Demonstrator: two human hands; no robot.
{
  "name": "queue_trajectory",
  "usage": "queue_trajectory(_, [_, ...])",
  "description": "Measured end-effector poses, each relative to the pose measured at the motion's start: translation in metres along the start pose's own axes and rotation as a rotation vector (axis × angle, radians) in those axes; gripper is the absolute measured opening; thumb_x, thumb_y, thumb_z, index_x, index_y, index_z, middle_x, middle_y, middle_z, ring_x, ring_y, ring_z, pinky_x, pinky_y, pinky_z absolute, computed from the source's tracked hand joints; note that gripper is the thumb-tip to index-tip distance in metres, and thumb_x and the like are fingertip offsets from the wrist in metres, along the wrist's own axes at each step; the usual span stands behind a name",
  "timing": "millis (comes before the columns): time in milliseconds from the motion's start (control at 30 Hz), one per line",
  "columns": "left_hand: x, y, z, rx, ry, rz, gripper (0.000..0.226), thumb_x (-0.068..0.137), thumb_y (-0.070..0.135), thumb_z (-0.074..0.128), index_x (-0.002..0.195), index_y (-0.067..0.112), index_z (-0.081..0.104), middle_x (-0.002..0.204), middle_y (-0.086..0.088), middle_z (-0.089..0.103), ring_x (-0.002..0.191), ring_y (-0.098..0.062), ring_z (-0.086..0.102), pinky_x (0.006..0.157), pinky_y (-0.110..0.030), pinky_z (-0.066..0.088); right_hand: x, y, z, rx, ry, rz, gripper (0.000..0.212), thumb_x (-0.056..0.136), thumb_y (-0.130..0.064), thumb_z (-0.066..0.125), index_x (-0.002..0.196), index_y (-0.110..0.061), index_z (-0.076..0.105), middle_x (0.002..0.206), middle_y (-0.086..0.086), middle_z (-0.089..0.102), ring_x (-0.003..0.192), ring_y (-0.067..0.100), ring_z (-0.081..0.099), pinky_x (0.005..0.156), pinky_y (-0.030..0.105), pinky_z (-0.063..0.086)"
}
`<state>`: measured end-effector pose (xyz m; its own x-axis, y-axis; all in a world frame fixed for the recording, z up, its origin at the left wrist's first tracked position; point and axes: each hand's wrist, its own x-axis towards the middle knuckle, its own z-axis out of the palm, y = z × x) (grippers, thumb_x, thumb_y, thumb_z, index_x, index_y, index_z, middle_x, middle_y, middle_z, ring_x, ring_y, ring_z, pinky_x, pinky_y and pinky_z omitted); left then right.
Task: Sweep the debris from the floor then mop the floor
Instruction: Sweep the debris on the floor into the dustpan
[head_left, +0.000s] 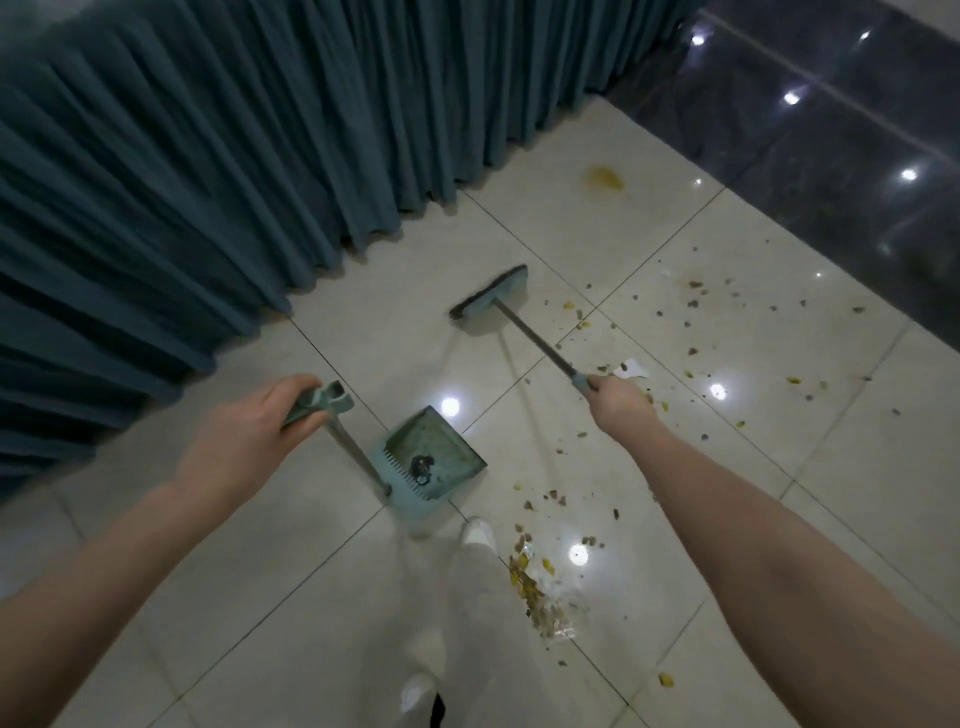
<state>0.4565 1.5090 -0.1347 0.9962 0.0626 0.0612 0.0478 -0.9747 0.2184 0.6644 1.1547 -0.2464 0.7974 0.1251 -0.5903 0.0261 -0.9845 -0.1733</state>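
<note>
My left hand (249, 431) grips the teal top handle of a long-handled dustpan (431, 460), whose tray rests on the pale tiled floor and holds a small dark clump. My right hand (621, 402) grips the end of a broom's metal handle. The teal broom head (491, 299) is out ahead near the curtain. Debris (535, 582), yellow and brown bits with scraps of paper, lies piled by my right foot. More debris is scattered across the tiles to the right. A yellow stain (605, 178) marks the floor farther ahead.
A long teal curtain (208, 156) hangs down to the floor along the left and far side. A dark glossy floor strip (831, 130) borders the pale tiles at the right. My legs and white shoes (478, 532) are at the bottom centre.
</note>
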Motion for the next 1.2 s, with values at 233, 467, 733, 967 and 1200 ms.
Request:
queue_trajectory(233, [0.073,-0.01,0.02,-0.024,-0.062,-0.006,0.036,0.087,0.033,0.06,0.116,0.012,0.057,0.091,-0.007,0.067,0.06,-0.025,0.06,0.051,-0.037,0.051,0.062,0.004,0.01,0.018,-0.094,0.09,0.037,0.101,-0.016,0.03,0.132,-0.022,0.049,0.086,0.009,0.055,0.076,0.029,0.058,0.063,0.037,0.053])
queue_trajectory(467, [0.126,-0.016,0.021,-0.009,-0.076,0.01,0.035,0.087,0.03,0.064,0.117,0.013,0.056,0.099,-0.011,0.067,0.07,-0.035,0.064,0.058,-0.041,0.052,-0.014,0.091,0.038,0.047,-0.176,0.206,0.038,0.103,-0.04,0.021,0.137,-0.044,0.037,0.083,0.007,0.058,0.069,0.024,0.062,0.061,0.036,0.057])
queue_trajectory(733, [0.149,-0.042,0.014,-0.036,-0.076,0.162,0.031,0.085,0.028,0.068,0.111,0.014,0.057,0.089,-0.006,0.067,0.063,-0.028,0.062,0.054,-0.034,0.046,-0.165,0.154,0.068,0.03,-0.229,0.425,0.044,0.1,-0.055,0.017,0.138,-0.049,0.037,0.08,0.0,0.063,0.067,0.016,0.064,0.055,0.027,0.05])
queue_trajectory(967, [0.159,-0.088,-0.006,-0.078,-0.07,0.204,0.034,0.084,0.027,0.07,0.112,0.011,0.059,0.09,-0.007,0.069,0.065,-0.03,0.065,0.057,-0.037,0.052,-0.209,0.103,0.051,0.047,-0.146,0.527,0.063,0.087,-0.073,0.011,0.133,-0.049,0.047,0.077,-0.004,0.066,0.066,0.013,0.064,0.062,0.03,0.054])
queue_trajectory(1200, [0.17,-0.126,-0.025,-0.095,-0.052,0.221,0.036,0.084,0.029,0.069,0.114,0.011,0.06,0.09,-0.004,0.07,0.065,-0.021,0.064,0.059,-0.034,0.052,-0.172,0.024,0.012,0.077,0.006,0.429,0.07,0.081,-0.073,0.014,0.132,-0.045,0.052,0.086,-0.005,0.07,0.067,0.011,0.063,0.061,0.028,0.053])
